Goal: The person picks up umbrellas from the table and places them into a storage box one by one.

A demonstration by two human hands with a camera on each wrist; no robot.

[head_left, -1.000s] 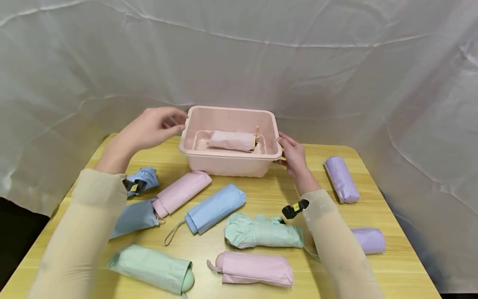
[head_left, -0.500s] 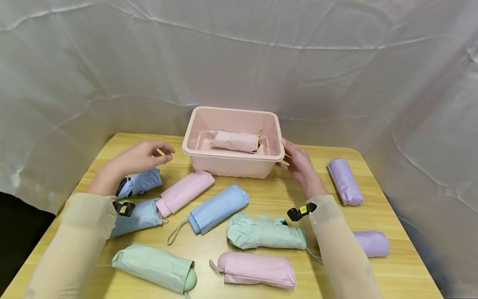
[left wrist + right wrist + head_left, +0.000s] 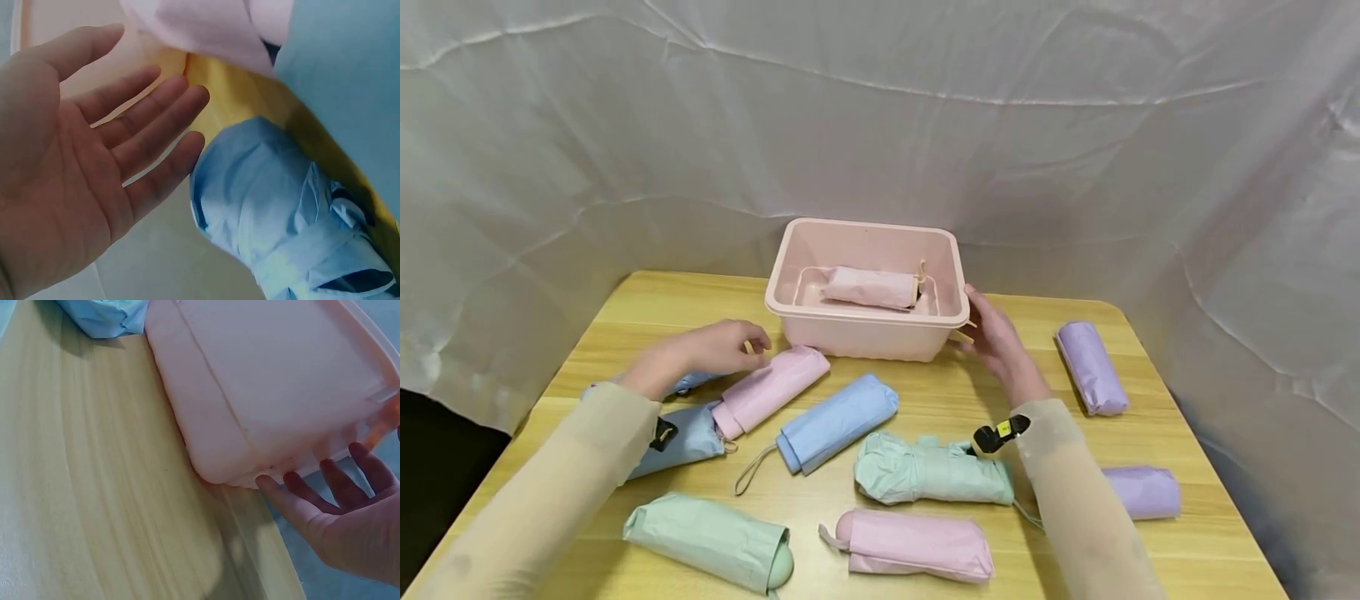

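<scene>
— Which of your hands sits closer to the pink umbrella (image 3: 770,380)?

— Your left hand (image 3: 715,348): its fingers are loose and straight, holding nothing, fingertips just left of the umbrella's far end. The umbrella lies on the table (image 3: 640,304) in front of the bin, its long axis slanting from near-left up to far-right.

— And your right hand (image 3: 996,337)?

— Open too, fingers straight against the pink bin (image 3: 865,321) at its right end, well apart from that umbrella.

— What do the wrist views add?

— Your left wrist camera shows the bare palm (image 3: 69,169) and a blue umbrella (image 3: 281,212) just beside the fingers; the right one shows fingertips (image 3: 275,490) touching the bin's lower edge.
</scene>
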